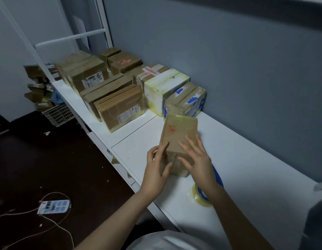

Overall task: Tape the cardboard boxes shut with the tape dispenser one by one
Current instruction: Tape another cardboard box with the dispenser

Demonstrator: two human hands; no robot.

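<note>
A small brown cardboard box with a red mark on its top lies on the white table, its near end toward me. My left hand grips the near left corner of that box. My right hand lies flat on the box's near right side, fingers spread over the flap seam. A blue tape dispenser with a roll of clear tape sits on the table just right of the box, partly hidden by my right forearm.
Several cardboard boxes are packed along the far left of the table, among them a white-yellow one and one with blue tape. A grey wall runs beside the table. On the dark floor lie a power strip and a crate.
</note>
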